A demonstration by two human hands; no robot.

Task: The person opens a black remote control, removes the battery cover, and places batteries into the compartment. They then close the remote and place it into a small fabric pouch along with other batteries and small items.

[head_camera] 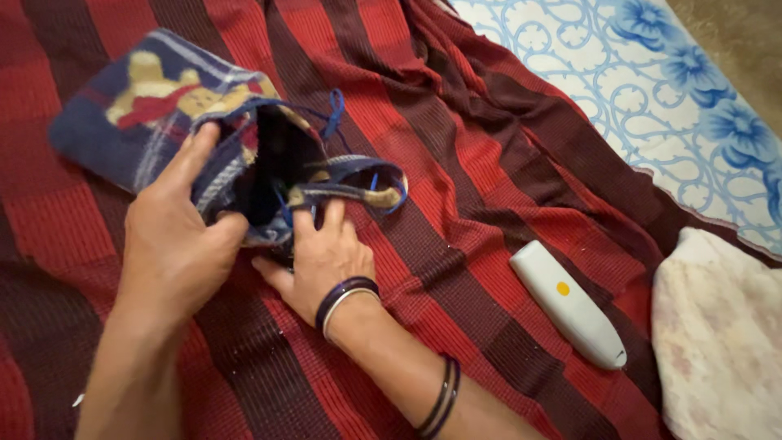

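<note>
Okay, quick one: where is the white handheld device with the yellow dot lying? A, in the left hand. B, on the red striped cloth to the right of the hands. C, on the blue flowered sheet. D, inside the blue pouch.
B: the white device lies on the red striped cloth, right of both hands, untouched.

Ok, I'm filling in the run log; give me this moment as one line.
left hand: holding blue pouch open | right hand: gripping pouch rim | white device: lying apart on red checked blanket
</note>
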